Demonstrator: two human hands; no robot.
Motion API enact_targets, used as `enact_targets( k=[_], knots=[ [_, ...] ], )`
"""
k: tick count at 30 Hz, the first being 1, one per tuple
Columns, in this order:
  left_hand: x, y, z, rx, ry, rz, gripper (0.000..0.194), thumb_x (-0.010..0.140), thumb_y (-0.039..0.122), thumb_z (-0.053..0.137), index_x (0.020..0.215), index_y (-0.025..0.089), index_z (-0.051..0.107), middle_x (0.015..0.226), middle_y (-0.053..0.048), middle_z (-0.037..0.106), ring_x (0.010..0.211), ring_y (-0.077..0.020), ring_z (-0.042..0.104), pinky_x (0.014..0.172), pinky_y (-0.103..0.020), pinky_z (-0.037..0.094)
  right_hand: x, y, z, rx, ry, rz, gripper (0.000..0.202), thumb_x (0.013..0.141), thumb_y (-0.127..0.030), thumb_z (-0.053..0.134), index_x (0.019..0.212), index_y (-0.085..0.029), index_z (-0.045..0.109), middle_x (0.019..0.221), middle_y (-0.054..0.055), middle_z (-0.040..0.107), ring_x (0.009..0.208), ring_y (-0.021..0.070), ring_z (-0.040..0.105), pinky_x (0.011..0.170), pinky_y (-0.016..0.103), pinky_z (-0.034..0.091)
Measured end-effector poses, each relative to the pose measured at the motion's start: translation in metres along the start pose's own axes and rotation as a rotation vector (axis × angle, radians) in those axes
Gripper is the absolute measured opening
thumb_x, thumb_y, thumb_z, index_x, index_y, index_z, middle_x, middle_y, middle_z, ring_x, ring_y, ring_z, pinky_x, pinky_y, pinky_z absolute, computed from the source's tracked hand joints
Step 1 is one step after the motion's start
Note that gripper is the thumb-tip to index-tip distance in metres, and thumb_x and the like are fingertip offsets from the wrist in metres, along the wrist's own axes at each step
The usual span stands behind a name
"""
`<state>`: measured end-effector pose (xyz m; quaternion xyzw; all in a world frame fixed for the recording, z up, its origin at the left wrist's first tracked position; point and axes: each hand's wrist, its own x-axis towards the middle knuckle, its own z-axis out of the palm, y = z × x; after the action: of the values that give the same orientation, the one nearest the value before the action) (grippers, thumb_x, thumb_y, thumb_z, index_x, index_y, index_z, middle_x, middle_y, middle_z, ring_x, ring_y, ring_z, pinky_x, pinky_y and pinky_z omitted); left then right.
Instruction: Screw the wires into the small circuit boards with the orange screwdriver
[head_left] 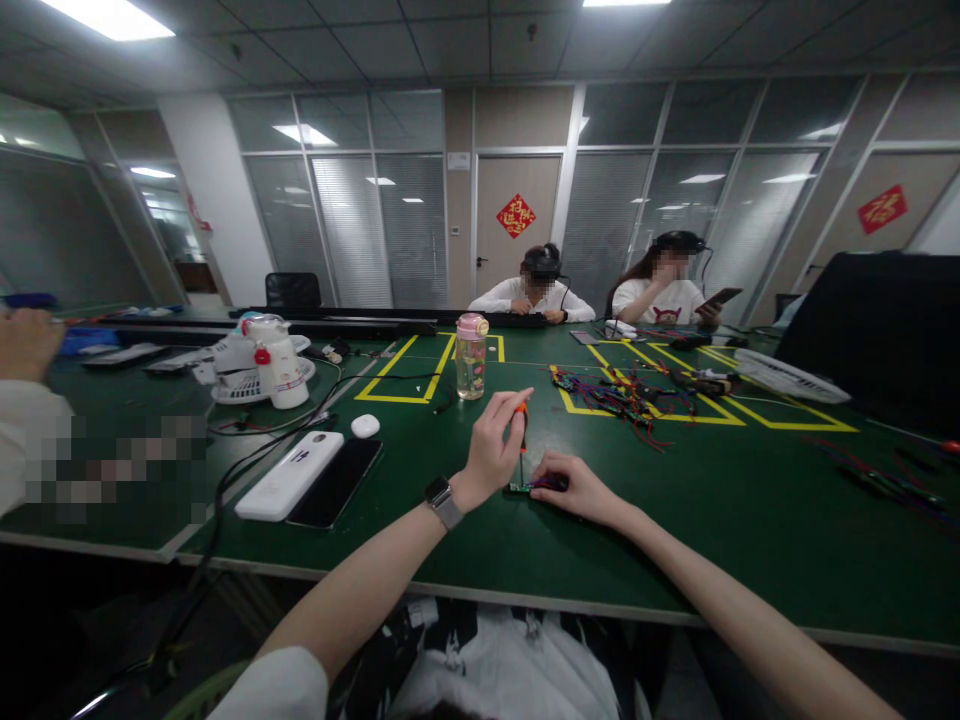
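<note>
My left hand, with a watch on its wrist, is closed round the orange handle of a screwdriver. The shaft stands upright, its tip down at a small green circuit board on the green table. My right hand rests on the table just right of the board. Its fingers are closed on a dark part at the board's right end, mostly hidden by the fingers.
A white power bank, a black phone and a white case lie left. A bottle stands ahead; tangled wires lie ahead right. Two people sit across; another person's arm is far left.
</note>
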<state>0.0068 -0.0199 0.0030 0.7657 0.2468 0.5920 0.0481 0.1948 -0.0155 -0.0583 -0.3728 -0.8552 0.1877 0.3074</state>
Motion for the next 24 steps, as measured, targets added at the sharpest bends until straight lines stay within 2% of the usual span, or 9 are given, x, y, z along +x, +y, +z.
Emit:
enact_targets(
  k=[5, 10, 15, 18, 24],
  knots=[
    [0.0008, -0.0005, 0.0017, 0.05, 0.025, 0.017, 0.029, 0.094, 0.019, 0.044, 0.12, 0.019, 0.057, 0.099, -0.006, 0.059, 0.092, -0.0152, 0.058, 0.082, -0.028, 0.049, 0.0001, -0.0022, 0.0, 0.005, 0.006, 0.006, 0.018, 0.079, -0.034, 0.069, 0.082, -0.017, 0.069, 0.08, 0.004, 0.061, 0.074, 0.0164, 0.057, 0.069, 0.028, 0.046],
    [-0.0012, -0.0038, 0.003, 0.08, 0.053, 0.029, 0.021, 0.091, 0.028, 0.055, 0.108, 0.02, 0.064, 0.09, -0.004, 0.053, 0.084, -0.0138, 0.055, 0.076, -0.026, 0.049, 0.0004, -0.0015, 0.0005, 0.005, 0.006, 0.007, 0.016, 0.08, -0.033, 0.068, 0.082, -0.017, 0.07, 0.08, 0.005, 0.062, 0.074, 0.0167, 0.058, 0.068, 0.028, 0.046],
    [-0.0012, -0.0026, 0.0005, -0.01, -0.013, 0.001, 0.031, 0.097, 0.021, 0.037, 0.122, 0.019, 0.056, 0.104, -0.007, 0.058, 0.095, -0.015, 0.057, 0.086, -0.029, 0.048, 0.0003, -0.0007, 0.0009, 0.002, -0.002, 0.013, 0.016, 0.081, -0.032, 0.068, 0.083, -0.016, 0.07, 0.08, 0.005, 0.063, 0.075, 0.0166, 0.058, 0.07, 0.028, 0.046],
    [0.0002, -0.0017, -0.0003, -0.058, -0.036, 0.007, 0.033, 0.098, 0.019, 0.035, 0.126, 0.018, 0.053, 0.109, -0.008, 0.061, 0.1, -0.0155, 0.059, 0.089, -0.03, 0.048, 0.0001, -0.0013, 0.0005, -0.003, -0.007, 0.02, 0.016, 0.081, -0.033, 0.068, 0.083, -0.017, 0.07, 0.08, 0.005, 0.063, 0.075, 0.0165, 0.058, 0.07, 0.028, 0.047],
    [0.001, -0.005, 0.002, -0.014, 0.036, 0.002, 0.024, 0.093, 0.026, 0.052, 0.115, 0.018, 0.059, 0.093, -0.004, 0.061, 0.082, -0.0133, 0.057, 0.076, -0.026, 0.048, 0.0001, -0.0009, 0.0006, -0.005, -0.008, 0.001, 0.017, 0.081, -0.034, 0.067, 0.083, -0.017, 0.07, 0.08, 0.005, 0.063, 0.074, 0.0165, 0.058, 0.069, 0.028, 0.046]
  ],
)
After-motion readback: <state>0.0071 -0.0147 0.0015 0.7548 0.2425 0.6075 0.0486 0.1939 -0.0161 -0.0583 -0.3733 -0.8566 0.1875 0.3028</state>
